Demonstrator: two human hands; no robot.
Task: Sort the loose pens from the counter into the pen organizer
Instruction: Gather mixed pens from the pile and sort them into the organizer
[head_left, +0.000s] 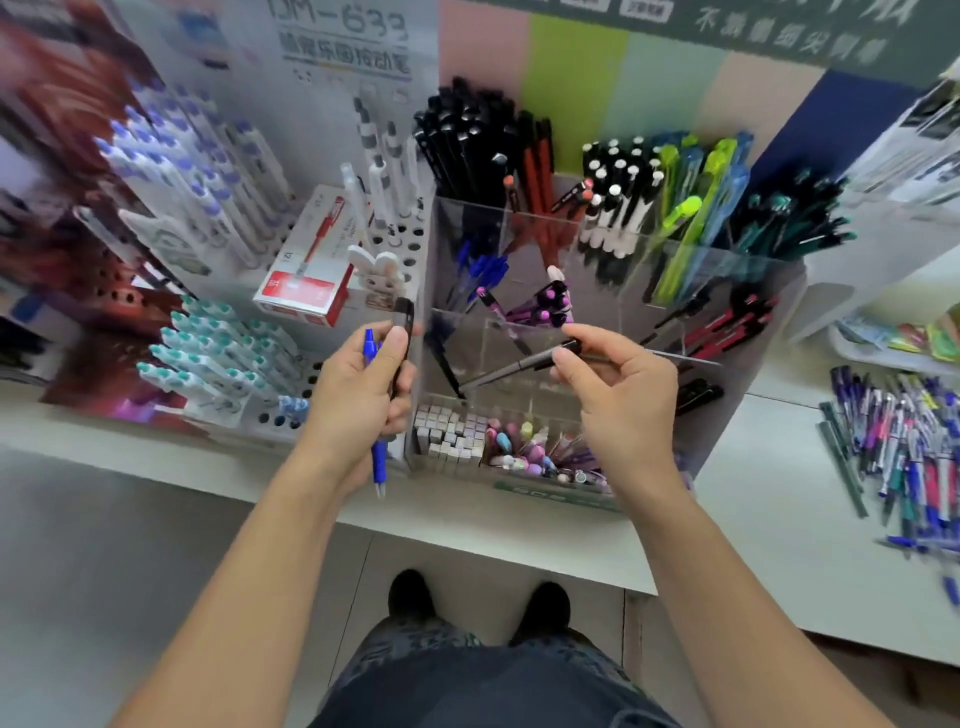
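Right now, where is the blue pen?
In the head view, the blue pen is left of centre, gripped in the left hand together with a black pen, just left of the clear pen organizer.

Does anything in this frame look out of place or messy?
Yes. A heap of loose pens lies jumbled on the counter at the far right, unsorted. A red and white box sits tilted between the pen racks. The left hand holds two pens; the right hand pinches a grey pen over the clear organizer.
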